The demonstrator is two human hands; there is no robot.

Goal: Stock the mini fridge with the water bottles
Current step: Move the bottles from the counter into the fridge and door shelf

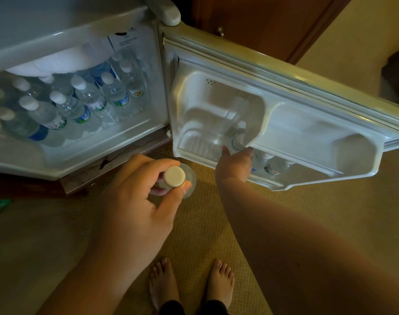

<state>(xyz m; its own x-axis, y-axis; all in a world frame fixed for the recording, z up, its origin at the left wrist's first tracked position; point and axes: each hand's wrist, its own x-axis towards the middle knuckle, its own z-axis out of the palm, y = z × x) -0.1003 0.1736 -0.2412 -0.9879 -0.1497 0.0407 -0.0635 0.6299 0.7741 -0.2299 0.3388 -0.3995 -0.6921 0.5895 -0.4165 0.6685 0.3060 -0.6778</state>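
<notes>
Your left hand (134, 196) pinches a water bottle (182, 178) by its white cap (174, 176), thumb and fingers curled round the top, the bottle hanging upright over the carpet (194, 235) just in front of the mini fridge (80, 144). Your right hand (234, 165) reaches into the lower shelf of the open door (284, 123), its fingers hidden under the upper door tray, so its grip cannot be told. Capped bottles (271, 165) stand in that door shelf beside the hand. The main compartment is crowded with more bottles (80, 103), lying stacked with caps facing out. Your bare feet (191, 283) stand on the carpet below.
</notes>
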